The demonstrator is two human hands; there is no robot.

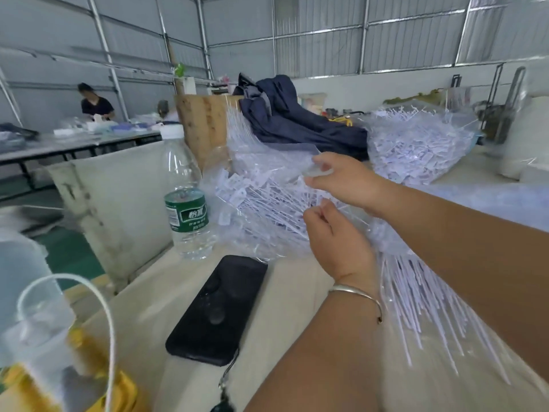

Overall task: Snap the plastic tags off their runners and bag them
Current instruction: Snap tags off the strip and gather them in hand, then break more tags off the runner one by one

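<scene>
A heap of white plastic tags on thin runners [261,200] lies in clear plastic at the middle of the table. My right hand [341,179] reaches across it and pinches the edge of a clear plastic bag [319,171]. My left hand [332,239], with a silver bangle on the wrist, is curled and pinches thin white strands at the heap's near side. A spray of long white runners [430,307] fans out under my right forearm. A second clear bag full of tags [416,144] sits behind on the right.
A black phone [217,310] lies on the beige table near me. A water bottle [185,200] with a green label stands left of the heap. Dark blue cloth [291,114] is piled behind. A person works at a far table on the left [95,102].
</scene>
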